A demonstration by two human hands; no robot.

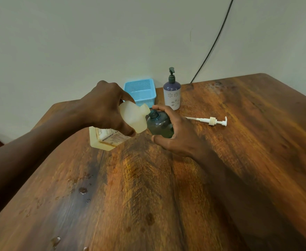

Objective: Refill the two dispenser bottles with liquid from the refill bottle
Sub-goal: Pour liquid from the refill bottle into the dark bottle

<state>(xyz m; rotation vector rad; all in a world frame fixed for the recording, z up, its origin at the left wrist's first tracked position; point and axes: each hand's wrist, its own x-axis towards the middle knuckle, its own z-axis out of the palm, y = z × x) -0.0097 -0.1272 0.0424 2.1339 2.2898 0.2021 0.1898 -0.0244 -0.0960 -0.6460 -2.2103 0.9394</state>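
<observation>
Dotting the near table (148,196), droplets (83,190) hint at slippery plastic. The left hand (103,107) wraps the tilted refill bottle (132,116), spout at the open mouth of the dark bottle (157,124); the right hand (177,136) clasps its body, likely the safest hold. Flow and fill level are unreadable. Behind stands the capped second dispenser (172,96).

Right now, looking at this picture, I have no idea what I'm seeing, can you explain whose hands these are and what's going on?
No machine: a person wears a camera on the head, looking down at their own hands. The left hand tips a pale translucent plastic refill bottle towards the open neck of a dark green see-through dispenser bottle, which the right hand holds. On the brown wooden table are a loose white pump, a purple-and-white pump bottle with its pump on, a light blue plastic basket and some drops.
</observation>
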